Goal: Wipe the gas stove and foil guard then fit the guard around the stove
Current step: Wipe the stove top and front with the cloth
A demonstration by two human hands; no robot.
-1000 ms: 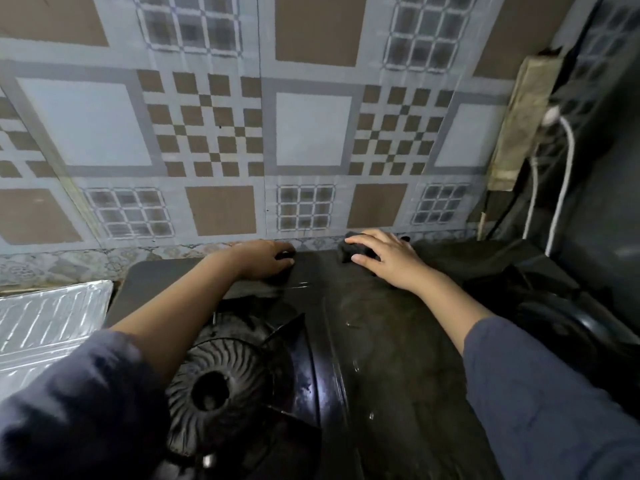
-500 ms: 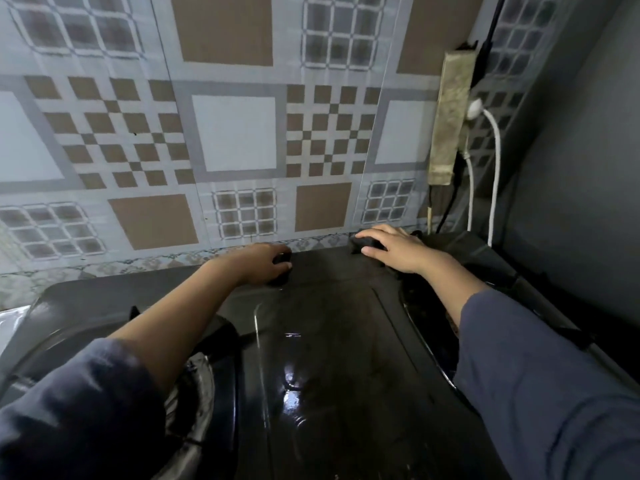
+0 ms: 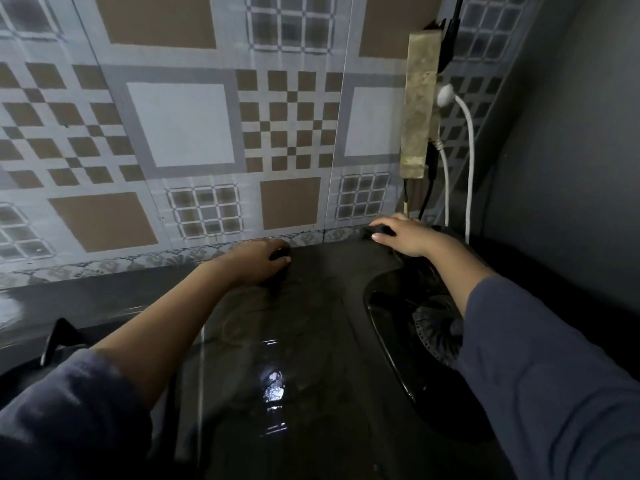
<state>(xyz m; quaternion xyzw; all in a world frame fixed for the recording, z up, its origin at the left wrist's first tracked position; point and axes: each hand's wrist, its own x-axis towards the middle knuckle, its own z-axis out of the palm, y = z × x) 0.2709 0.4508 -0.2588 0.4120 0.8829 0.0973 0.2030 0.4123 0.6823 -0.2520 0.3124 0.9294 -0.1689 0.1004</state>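
Observation:
The black gas stove (image 3: 311,341) fills the lower half of the head view, its glossy top wet and reflecting light. Its far edge lies against the tiled wall. My left hand (image 3: 256,261) curls around a dark knob at the middle of that far edge. My right hand (image 3: 405,237) lies over a second dark knob near the far right corner, fingers wrapped on it. The right burner (image 3: 433,327) shows partly under my right forearm. The foil guard is out of view.
The patterned tiled wall (image 3: 180,126) stands directly behind the stove. A power strip (image 3: 419,109) hangs on it at the right, with a white cable (image 3: 469,168) and a black one dropping behind the stove. A grey side wall (image 3: 571,168) closes the right. A pan-support prong (image 3: 57,337) sticks up at the left.
The view has swung right: the foil guard and left burner left the frame, and the right burner came in. Both hands stay on the stove's far edge, now nearer the corner.

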